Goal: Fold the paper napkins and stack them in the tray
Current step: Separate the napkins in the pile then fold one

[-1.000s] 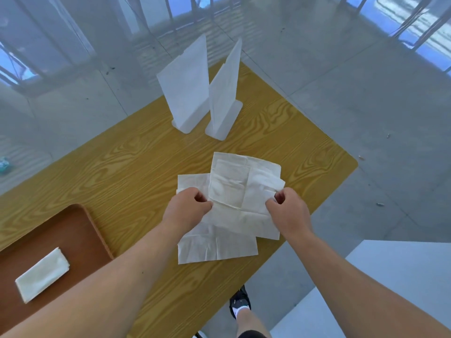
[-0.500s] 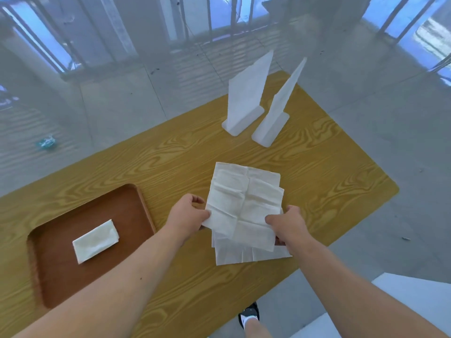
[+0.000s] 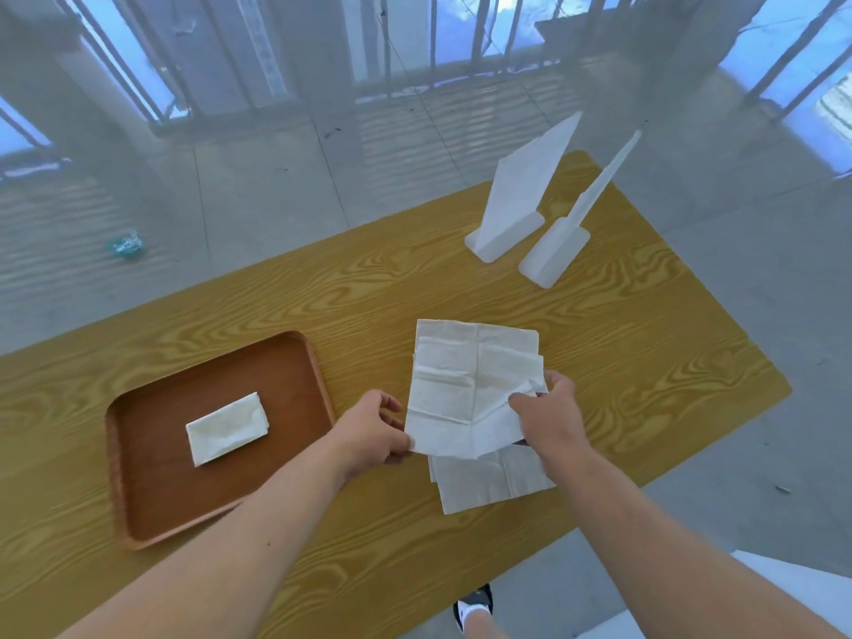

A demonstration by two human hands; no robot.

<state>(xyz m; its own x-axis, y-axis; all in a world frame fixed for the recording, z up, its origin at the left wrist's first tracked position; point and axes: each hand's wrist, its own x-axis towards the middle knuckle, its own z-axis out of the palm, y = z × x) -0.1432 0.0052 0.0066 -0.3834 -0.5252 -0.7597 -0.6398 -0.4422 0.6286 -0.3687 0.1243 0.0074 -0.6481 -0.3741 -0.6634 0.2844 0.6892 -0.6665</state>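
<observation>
An unfolded white paper napkin [image 3: 465, 385] is lifted over the wooden table [image 3: 599, 362]. My left hand [image 3: 373, 433] pinches its near left corner. My right hand [image 3: 551, 417] grips its right edge, which curls inward. Beneath it another flat napkin [image 3: 488, 481] lies on the table, partly covered. To the left a brown tray [image 3: 152, 500] holds one folded napkin [image 3: 227, 427].
Two white upright stands [image 3: 530, 196] are at the table's far right. The table's near edge runs just below the napkins, with grey floor beyond. A shoe [image 3: 475, 608] shows under the table edge. A small teal scrap [image 3: 127, 244] lies on the floor far left.
The view has swung left, bringing the whole tray into sight. My right hand has started drawing the napkin's right edge inward, while my left hand has slid down to its near left corner.
</observation>
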